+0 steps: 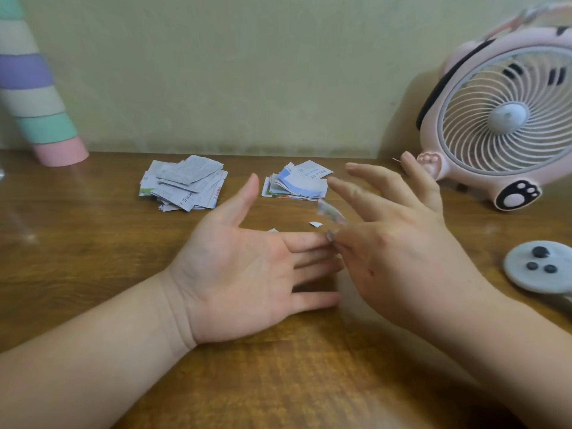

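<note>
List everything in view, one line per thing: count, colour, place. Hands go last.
left paper pile: one, white-grey print, back of table, left of centre
right paper pile: one, white, blue and green, back centre
blurred scrap: one, pale, at the right hand's thumb side; held or not, cannot tell
paper bits: two, white, on table beyond the left fingertips
fan: one, pink, white grille, back right
striped tube: one, pastel bands, leaning, back left
round controller: one, pale grey, black buttons, right edge
table: one, brown wood
left hand: palm up, fingers straight
right hand: back up, fingers spread
</note>
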The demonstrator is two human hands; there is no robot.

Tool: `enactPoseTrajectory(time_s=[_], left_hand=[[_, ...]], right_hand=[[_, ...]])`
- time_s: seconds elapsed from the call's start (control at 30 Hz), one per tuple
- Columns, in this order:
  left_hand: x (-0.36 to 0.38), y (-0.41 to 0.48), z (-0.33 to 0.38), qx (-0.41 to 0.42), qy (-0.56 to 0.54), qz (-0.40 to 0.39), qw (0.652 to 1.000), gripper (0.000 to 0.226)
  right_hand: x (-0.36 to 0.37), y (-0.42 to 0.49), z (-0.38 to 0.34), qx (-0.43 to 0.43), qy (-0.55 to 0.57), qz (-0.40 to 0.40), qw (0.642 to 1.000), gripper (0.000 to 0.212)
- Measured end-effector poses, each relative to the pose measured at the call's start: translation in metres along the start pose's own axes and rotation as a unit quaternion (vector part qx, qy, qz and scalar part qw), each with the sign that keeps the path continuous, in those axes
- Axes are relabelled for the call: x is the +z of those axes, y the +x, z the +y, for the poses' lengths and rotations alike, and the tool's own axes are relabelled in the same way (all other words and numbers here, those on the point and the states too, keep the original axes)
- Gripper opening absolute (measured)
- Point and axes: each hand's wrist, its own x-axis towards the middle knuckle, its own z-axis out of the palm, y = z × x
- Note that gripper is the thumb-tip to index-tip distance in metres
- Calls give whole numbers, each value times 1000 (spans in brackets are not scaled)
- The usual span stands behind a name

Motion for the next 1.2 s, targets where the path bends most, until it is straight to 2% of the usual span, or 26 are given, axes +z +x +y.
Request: enactPoseTrajectory(time_s=[0.2, 0.33, 0.53, 0.67, 0.8, 0.87, 0.93, 1.0, 1.07, 1.13, 1.2], left_hand=[[-2, -2, 3, -20, 35, 45, 998, 102], [1, -3, 5, -37, 52, 65, 996, 90], [10, -3, 5, -41, 112, 139, 983, 56], [17, -4, 2, -11, 153, 205, 967, 39], [21, -3, -1, 23, 181, 247, 952, 40], [19, -2, -2, 30, 193, 263, 945, 44], [17, -1, -3, 57, 215, 285, 932, 42], [15, 0, -4, 97, 250, 306, 914, 33], [14, 1, -5, 122, 258, 311, 907, 33], [14, 1, -6, 129, 241, 291, 917, 41], [16, 0, -6, 141, 193, 273, 932, 49]], right_hand=[[-3, 1, 7, -37, 46, 33, 998, 19], [-7, 1, 5, -33, 71, 58, 995, 19], [-6, -2, 9, -9, 148, 36, 988, 8], [-6, -4, 12, 27, 216, 5, 976, 9], [-8, -5, 13, 77, 267, -31, 960, 12], [-14, -3, 15, 119, 283, -23, 951, 13], [-22, 2, 18, 215, 358, -11, 908, 13], [-24, 3, 20, 313, 450, -9, 836, 18], [-20, 3, 15, 362, 497, -30, 788, 19], [-13, 3, 6, 376, 530, -47, 759, 20], [-7, 2, 0, 391, 539, -57, 744, 21]])
